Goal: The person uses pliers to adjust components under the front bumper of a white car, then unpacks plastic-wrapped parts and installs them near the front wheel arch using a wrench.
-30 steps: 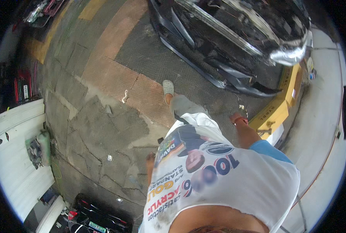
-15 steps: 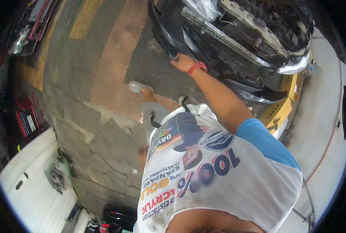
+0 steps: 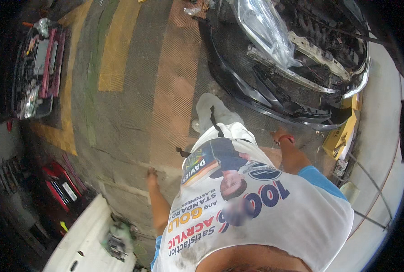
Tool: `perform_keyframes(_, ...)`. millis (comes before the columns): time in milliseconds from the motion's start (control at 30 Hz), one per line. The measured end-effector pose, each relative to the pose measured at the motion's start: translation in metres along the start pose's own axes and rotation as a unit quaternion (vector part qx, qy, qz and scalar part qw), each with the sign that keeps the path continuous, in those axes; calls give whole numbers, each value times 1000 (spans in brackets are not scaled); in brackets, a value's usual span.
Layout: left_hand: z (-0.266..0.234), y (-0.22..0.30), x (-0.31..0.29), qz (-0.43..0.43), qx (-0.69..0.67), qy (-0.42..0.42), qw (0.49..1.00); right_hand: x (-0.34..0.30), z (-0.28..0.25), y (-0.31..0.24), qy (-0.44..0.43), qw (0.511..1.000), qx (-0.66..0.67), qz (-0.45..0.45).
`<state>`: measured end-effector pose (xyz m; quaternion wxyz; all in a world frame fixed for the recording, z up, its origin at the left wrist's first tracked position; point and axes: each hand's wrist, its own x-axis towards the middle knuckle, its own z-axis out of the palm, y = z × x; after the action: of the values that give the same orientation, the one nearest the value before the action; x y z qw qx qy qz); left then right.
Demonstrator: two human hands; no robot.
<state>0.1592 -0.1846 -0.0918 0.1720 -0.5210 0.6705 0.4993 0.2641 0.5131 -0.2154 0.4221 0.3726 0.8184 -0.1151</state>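
Both of my hands hang low at my sides with nothing in them. My right hand (image 3: 282,136), with a red watch at its wrist, has its fingers loosely apart. Just beyond it lies the black car bumper (image 3: 247,97), set along the front of a car (image 3: 326,84) whose front end is stripped; a gap separates hand and bumper. My left hand (image 3: 152,176) is out over the bare floor to the left, its fingers loosely extended. Clear plastic wrap (image 3: 267,34) covers part of the car's front.
A yellow box (image 3: 338,138) stands by the bumper's right end, near thin metal rods (image 3: 369,179). At lower left is a white panel (image 3: 82,238) with a greenish-grey part (image 3: 118,240) beside it. A second stripped car front (image 3: 41,68) and red parts (image 3: 59,188) are farther left.
My right hand has let go of the bumper's edge and drawn back to my right side. My left hand has come into fuller view. My body has turned and shifted along the bumper.
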Motion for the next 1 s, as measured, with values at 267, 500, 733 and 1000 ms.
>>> perform_keyframes(267, 98, 306, 124, 107, 220, -16, 969, 12, -82, -235, -231, 962, 139, 50)
perform_keyframes(500, 238, 453, 229, 254, 499, -248, 791, 116, -212, -432, -36, 932, 330, -147)
perform_keyframes(733, 408, 695, 243, 406, 634, -391, 530, 74, -345, -563, -5, 914, 391, -111)
perform_keyframes(1000, 579, 860, 262, 371, 776, -473, 192, 58, -335, -668, 83, 768, 630, -81)
